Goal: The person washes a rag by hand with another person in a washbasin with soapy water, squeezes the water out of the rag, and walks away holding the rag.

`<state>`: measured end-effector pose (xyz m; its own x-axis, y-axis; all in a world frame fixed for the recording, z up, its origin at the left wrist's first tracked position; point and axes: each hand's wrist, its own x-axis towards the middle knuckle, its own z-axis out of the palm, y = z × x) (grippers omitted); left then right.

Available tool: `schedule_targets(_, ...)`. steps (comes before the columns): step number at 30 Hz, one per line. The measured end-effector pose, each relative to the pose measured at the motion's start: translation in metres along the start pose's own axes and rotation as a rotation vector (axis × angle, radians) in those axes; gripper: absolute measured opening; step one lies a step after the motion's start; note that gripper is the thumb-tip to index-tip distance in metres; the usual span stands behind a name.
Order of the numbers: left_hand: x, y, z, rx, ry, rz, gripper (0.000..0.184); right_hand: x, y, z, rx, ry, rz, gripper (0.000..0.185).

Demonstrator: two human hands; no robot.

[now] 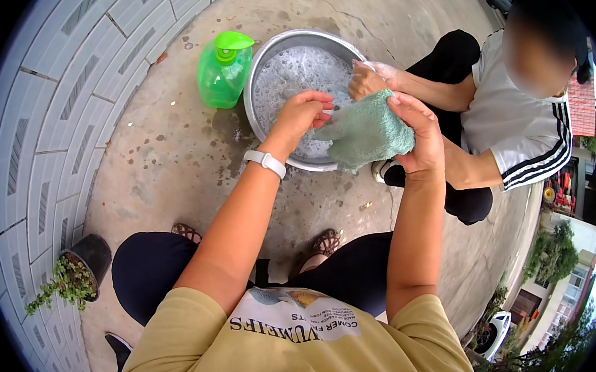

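My right hand [421, 136] grips a wet, pale green towel [370, 131] by its right side, thumb on top. The towel hangs bunched over the near right rim of a metal basin [254, 109]; its left end is blurred. My left hand [305, 118], with a white band on the wrist, is over the basin beside that blurred end. Its fingers are loosely bent and apart, with nothing visible in them. White suds [294, 76] cover the water in the basin. Another person's wet, soapy hands [371, 78] are at the basin's right rim.
A green pump bottle [223, 77] stands left of the basin. The other person [513, 102] squats to the right. A tiled wall [44, 114] runs along the left, with a potted plant [91, 266] at its foot. The concrete floor [165, 167] has wet spots.
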<state>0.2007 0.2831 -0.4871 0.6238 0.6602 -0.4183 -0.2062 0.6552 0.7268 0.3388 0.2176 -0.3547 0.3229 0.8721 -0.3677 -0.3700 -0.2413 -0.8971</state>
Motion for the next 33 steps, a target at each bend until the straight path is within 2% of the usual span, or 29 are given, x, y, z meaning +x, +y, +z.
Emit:
schedule_targets(1, -0.001, -0.001, 0.005, 0.044, -0.153, -0.069, 0.023, 0.000, 0.001, 0.002, -0.002, -0.003, 0.005, 0.014)
schedule_targets(2, -0.003, -0.001, 0.008, 0.132, -0.208, -0.056, 0.025, -0.001, 0.003, 0.005, 0.008, -0.007, 0.013, 0.013)
schedule_targets(7, -0.012, 0.006, 0.023, 0.065, -0.162, -0.080, 0.029, -0.004, 0.022, 0.027, 0.012, -0.013, 0.084, 0.010)
schedule_targets(10, -0.007, 0.006, 0.019, -0.375, -0.232, -0.170, 0.035, -0.007, 0.035, 0.033, -0.101, -0.096, 0.165, 0.013)
schedule_targets(11, -0.006, 0.003, 0.016, -0.378, -0.230, -0.169, 0.035, -0.008, 0.039, 0.036, -0.104, -0.098, 0.167, 0.013)
schedule_targets(13, -0.014, 0.007, 0.012, -0.612, -0.335, -0.243, 0.035, -0.012, 0.050, 0.045, -0.209, -0.121, 0.178, 0.016)
schedule_targets(15, -0.004, -0.005, 0.006, -0.663, -0.350, -0.192, 0.038, -0.013, 0.065, 0.047, -0.326, -0.157, 0.148, 0.020)
schedule_targets(17, -0.007, -0.005, 0.002, -0.923, -0.401, -0.235, 0.042, -0.014, 0.072, 0.045, -0.586, -0.272, 0.082, 0.022)
schedule_targets(18, -0.007, -0.010, 0.000, -1.042, -0.509, -0.237, 0.048, -0.018, 0.063, 0.048, -0.745, -0.328, 0.004, 0.024)
schedule_targets(19, -0.006, -0.014, -0.003, -1.044, -0.510, -0.237, 0.048, -0.017, 0.059, 0.046, -0.747, -0.327, 0.005, 0.024)
schedule_targets(21, -0.008, -0.019, -0.006, -1.115, -0.530, -0.280, 0.053, -0.012, 0.051, 0.039, -1.046, -0.211, -0.311, 0.025)
schedule_targets(22, -0.009, -0.018, -0.008, -1.118, -0.529, -0.277, 0.053, -0.004, 0.051, 0.030, -1.044, -0.148, -0.386, 0.028)
schedule_targets(25, -0.009, -0.013, -0.013, -1.184, -0.578, -0.274, 0.060, 0.002, 0.041, 0.022, -1.086, -0.025, -0.399, 0.032)
schedule_targets(26, -0.008, -0.010, -0.013, -1.172, -0.580, -0.262, 0.062, 0.007, 0.044, 0.013, -1.192, -0.046, -0.492, 0.038)
schedule_targets(27, -0.006, -0.009, -0.013, -1.172, -0.580, -0.264, 0.062, 0.008, 0.046, 0.010, -1.193, -0.044, -0.491, 0.038)
schedule_targets(29, -0.003, -0.005, -0.014, -1.175, -0.519, -0.191, 0.066, 0.008, 0.046, 0.009, -1.381, -0.253, -0.707, 0.043)
schedule_targets(33, -0.007, 0.009, -0.017, -1.139, -0.599, -0.177, 0.061, 0.009, 0.047, 0.013, -1.303, -0.191, -0.701, 0.036)
